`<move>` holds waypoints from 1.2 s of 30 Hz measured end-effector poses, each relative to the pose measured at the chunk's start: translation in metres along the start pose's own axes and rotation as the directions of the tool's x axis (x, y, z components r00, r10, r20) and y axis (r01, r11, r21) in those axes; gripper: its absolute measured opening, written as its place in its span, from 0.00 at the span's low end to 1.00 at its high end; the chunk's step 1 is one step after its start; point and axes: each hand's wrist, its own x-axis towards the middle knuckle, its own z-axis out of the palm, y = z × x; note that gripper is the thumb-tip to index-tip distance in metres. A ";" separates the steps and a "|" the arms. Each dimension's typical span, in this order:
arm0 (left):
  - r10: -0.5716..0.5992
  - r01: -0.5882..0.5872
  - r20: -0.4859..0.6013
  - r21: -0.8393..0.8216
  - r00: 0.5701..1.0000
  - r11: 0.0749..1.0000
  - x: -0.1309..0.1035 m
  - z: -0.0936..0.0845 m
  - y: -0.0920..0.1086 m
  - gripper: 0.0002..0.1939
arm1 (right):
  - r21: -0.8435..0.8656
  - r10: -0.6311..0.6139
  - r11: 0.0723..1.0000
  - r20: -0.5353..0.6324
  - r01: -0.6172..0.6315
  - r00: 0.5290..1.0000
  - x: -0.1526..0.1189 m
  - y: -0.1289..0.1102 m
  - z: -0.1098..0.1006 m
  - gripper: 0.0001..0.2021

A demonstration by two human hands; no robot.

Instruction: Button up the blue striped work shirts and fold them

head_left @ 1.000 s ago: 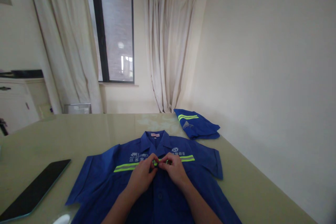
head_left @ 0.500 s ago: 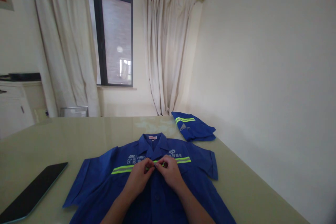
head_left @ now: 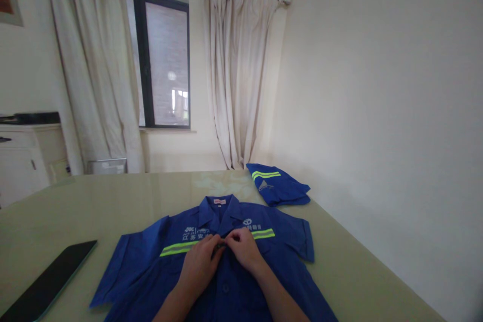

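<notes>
A blue short-sleeved work shirt [head_left: 287, 226] lies face up on the table, collar away from me, with yellow-green reflective bands and white lettering across the chest. At the middle of its front, on the button placket, my left hand [head_left: 204, 260] pinches the cloth with thumb and fingers closed. My right hand [head_left: 243, 247] meets it there, its thumb and forefinger also pinched on the placket. The fingertips of both hands nearly touch and hide the spot they work on. Lower on the placket a dark button [head_left: 225, 288] shows.
A second folded blue garment [head_left: 279, 188] with a reflective band lies beyond the shirt, by the right wall. On the left, a flat black panel [head_left: 49, 282] rests on the pale green table [head_left: 132, 196]. Curtains [head_left: 241, 70] and a window [head_left: 166, 60] stand behind.
Both hands stay at the same place on the placket; the left fingers have rolled further over the cloth. The view has tipped slightly upward.
</notes>
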 end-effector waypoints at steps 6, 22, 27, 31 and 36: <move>0.014 -0.015 -0.023 -0.034 1.000 0.999 0.002 0.000 -0.002 0.13 | -0.177 0.116 0.975 -0.104 -0.133 0.988 0.018 -0.020 0.003 0.21; -0.190 0.205 -0.103 0.167 0.976 0.964 0.019 0.009 -0.017 0.17 | -0.041 0.106 0.993 -0.159 -0.113 0.982 0.029 -0.009 0.019 0.25; -0.266 0.275 -0.070 0.257 0.961 0.926 0.036 0.006 -0.022 0.19 | 0.013 0.028 1.000 -0.146 -0.027 0.989 0.032 -0.001 0.017 0.15; -0.122 0.147 -0.114 0.235 0.986 0.961 0.038 0.005 -0.025 0.22 | 0.054 -0.013 0.998 -0.070 0.017 0.997 0.028 -0.001 0.018 0.17; -0.105 0.122 -0.075 0.276 0.992 0.953 0.031 -0.003 -0.025 0.27 | -0.164 -0.054 0.986 -0.122 0.034 0.991 0.029 0.002 0.024 0.18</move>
